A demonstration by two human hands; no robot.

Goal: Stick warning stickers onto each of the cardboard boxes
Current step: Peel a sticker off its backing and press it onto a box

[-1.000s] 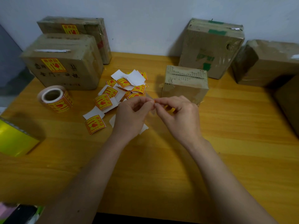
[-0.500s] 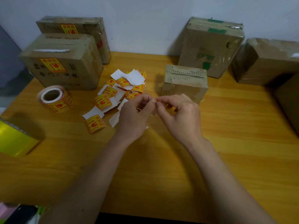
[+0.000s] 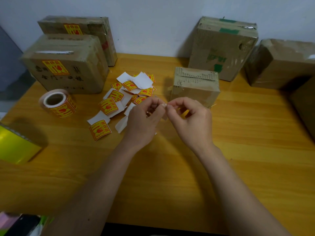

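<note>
Hands nearest: left hand (image 3: 144,120) and right hand (image 3: 190,120) meeting fingertip to fingertip, pinching one warning sticker (image 3: 164,106) over the tabletop (image 3: 170,176). Likely thin, limp, tacky; best peeled from a corner. Beyond, small unstickered cardboard box (image 3: 194,87).

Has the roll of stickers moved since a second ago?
No. The roll of stickers sits in the same spot in front of the stickered box, left of the loose sticker pile.

Wooden table (image 3: 238,150) — pale wall (image 3: 153,23) behind.
</note>
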